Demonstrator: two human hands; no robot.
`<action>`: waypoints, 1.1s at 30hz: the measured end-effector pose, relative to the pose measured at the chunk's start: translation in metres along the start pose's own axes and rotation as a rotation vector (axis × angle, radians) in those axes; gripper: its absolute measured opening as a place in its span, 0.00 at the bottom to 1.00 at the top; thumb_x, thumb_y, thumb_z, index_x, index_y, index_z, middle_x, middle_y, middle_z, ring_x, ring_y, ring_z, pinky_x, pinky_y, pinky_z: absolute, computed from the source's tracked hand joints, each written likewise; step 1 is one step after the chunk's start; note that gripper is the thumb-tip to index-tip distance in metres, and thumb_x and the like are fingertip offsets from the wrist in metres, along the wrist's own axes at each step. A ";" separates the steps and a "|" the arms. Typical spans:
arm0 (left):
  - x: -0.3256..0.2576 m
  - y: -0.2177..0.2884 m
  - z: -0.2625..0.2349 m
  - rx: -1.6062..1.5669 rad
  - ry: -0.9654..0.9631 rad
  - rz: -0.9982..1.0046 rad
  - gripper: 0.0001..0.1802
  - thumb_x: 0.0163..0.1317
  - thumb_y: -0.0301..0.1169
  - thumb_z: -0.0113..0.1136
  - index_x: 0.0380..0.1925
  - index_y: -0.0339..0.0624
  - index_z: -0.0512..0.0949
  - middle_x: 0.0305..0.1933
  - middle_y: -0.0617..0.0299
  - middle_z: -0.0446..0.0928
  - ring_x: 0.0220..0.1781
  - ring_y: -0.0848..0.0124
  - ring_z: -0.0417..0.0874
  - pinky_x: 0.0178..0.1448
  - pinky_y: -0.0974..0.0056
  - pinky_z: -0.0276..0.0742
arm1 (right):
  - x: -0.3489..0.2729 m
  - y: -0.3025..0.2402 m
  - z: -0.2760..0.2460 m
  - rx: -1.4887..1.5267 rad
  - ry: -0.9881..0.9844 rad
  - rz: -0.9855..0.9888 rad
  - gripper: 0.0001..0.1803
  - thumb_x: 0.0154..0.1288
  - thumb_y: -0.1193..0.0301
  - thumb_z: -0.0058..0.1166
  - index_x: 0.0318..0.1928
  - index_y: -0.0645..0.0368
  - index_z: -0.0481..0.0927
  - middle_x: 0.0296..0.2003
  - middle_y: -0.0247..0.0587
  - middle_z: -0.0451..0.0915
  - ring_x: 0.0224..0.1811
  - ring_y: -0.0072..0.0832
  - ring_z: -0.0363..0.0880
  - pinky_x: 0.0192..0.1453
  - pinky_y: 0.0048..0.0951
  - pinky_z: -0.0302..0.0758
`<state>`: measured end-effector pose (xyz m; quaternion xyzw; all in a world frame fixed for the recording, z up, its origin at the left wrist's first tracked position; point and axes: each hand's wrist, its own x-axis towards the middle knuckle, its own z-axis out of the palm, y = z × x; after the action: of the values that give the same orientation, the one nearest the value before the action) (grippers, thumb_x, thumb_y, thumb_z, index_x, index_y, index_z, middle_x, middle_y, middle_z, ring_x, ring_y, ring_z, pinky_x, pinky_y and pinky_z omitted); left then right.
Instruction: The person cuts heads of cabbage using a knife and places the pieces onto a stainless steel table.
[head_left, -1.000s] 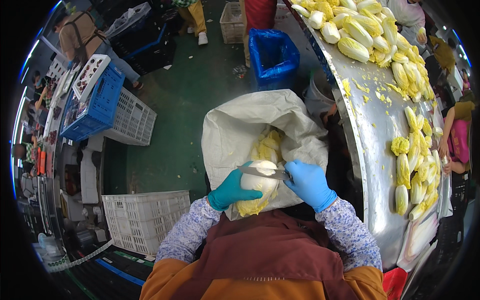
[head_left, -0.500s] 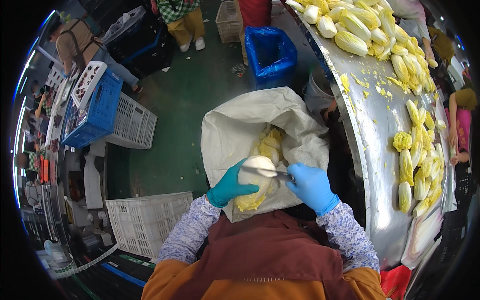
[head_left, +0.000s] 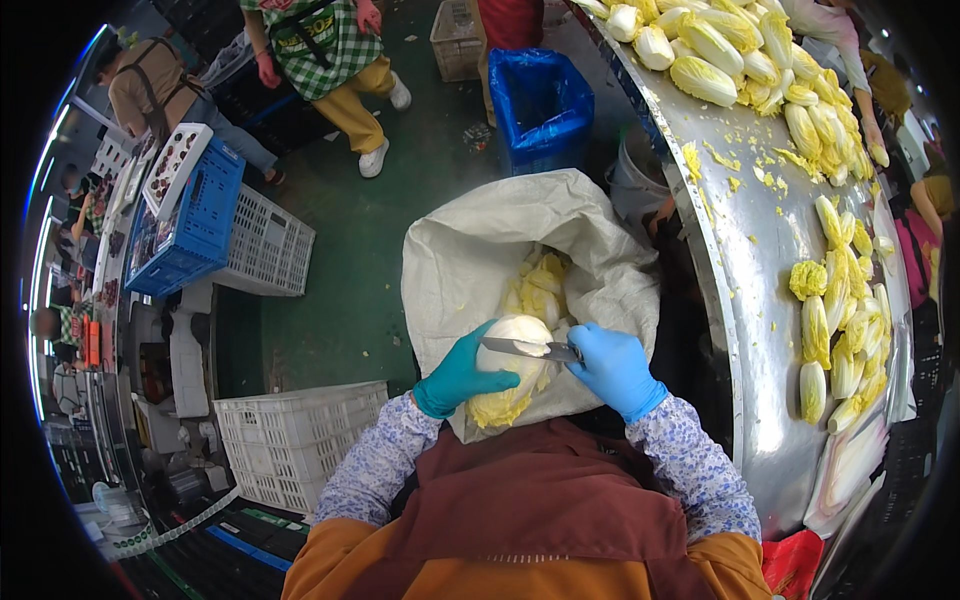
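We held an oblong, white-and-yellow cabbage point(head_left: 513, 364) over the near side of an open white woven sack point(head_left: 455, 265), our teal-gloved left hand point(head_left: 455, 378) wrapped around it. Our blue-gloved right hand point(head_left: 617, 372) gripped a dark-handled steel knife point(head_left: 518, 347), blade across the cabbage's white end. Yellow leaves point(head_left: 538, 288) lay inside the sack. Rightward, a silver metal table point(head_left: 765, 370) bore heaped yellow cabbages point(head_left: 705, 82).

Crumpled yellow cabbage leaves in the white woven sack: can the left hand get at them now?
Probably not without letting go: the teal-gloved left hand is wrapped around a pale, rounded cabbage. The white woven sack gapes open, though, leaving the crumpled yellow cabbage leaves exposed.
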<state>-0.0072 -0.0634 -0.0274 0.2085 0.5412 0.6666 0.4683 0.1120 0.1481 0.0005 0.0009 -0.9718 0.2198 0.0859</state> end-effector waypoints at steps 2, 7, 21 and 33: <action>-0.004 0.005 0.003 -0.117 0.015 -0.061 0.43 0.45 0.29 0.73 0.62 0.37 0.64 0.58 0.58 0.71 0.58 0.69 0.71 0.63 0.63 0.67 | -0.002 0.016 0.015 -0.035 0.035 0.012 0.09 0.55 0.67 0.57 0.32 0.54 0.71 0.25 0.42 0.74 0.24 0.41 0.77 0.27 0.40 0.73; -0.001 0.022 0.004 0.064 -0.024 0.050 0.44 0.44 0.30 0.74 0.62 0.36 0.63 0.57 0.57 0.71 0.58 0.69 0.72 0.62 0.63 0.68 | -0.030 0.070 0.047 -0.127 -0.139 0.271 0.09 0.56 0.64 0.57 0.33 0.54 0.73 0.25 0.43 0.79 0.28 0.42 0.80 0.30 0.42 0.74; 0.002 0.006 0.002 -0.037 -0.068 -0.078 0.44 0.43 0.32 0.74 0.62 0.36 0.64 0.58 0.57 0.71 0.59 0.68 0.71 0.64 0.62 0.66 | 0.001 0.000 -0.002 -0.076 0.003 0.034 0.11 0.52 0.67 0.60 0.31 0.54 0.71 0.25 0.41 0.74 0.23 0.41 0.76 0.26 0.40 0.72; 0.007 -0.003 0.001 -0.607 -0.226 -0.155 0.37 0.62 0.50 0.57 0.64 0.37 0.61 0.59 0.54 0.71 0.58 0.64 0.75 0.63 0.60 0.71 | 0.007 0.001 -0.001 0.977 -0.125 0.625 0.23 0.61 0.62 0.60 0.52 0.64 0.74 0.27 0.34 0.77 0.24 0.18 0.74 0.28 0.23 0.72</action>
<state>-0.0084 -0.0572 -0.0312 0.0902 0.2769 0.7325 0.6153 0.1051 0.1501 0.0023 -0.2334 -0.7151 0.6570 -0.0509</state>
